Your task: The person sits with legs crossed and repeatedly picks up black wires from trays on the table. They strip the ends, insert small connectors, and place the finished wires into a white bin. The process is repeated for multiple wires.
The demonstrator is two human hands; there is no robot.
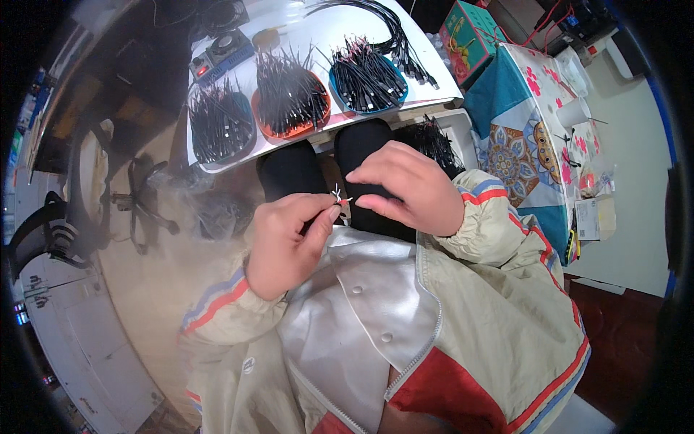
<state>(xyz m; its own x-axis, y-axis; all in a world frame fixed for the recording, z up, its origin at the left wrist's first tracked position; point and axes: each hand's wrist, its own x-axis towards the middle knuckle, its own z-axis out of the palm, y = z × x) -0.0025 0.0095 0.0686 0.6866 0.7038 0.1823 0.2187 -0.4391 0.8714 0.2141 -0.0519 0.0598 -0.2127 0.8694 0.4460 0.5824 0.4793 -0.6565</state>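
Note:
Above my lap, my left hand (289, 239) pinches a small cable end between thumb and forefinger. Short white and red stripped wires (340, 195) fan out past its fingertips. Just to the right, my right hand (412, 189) hovers with thumb and fingers apart, and nothing shows between them. Beyond my knees, black cables (289, 94) stand bunched in an orange tray (293, 134). More black cables (367, 72) with plugs fill a teal tray (369, 111). A third bunch of cables (217, 126) sits at the left.
A white table (289, 22) carries the trays, a grey box-shaped device (224, 56) and loose long cables (383, 22). Under its right edge, a white bin (463, 134) holds black cables. A patterned cloth (517, 155) covers the right-hand table. A chair (50, 228) stands left.

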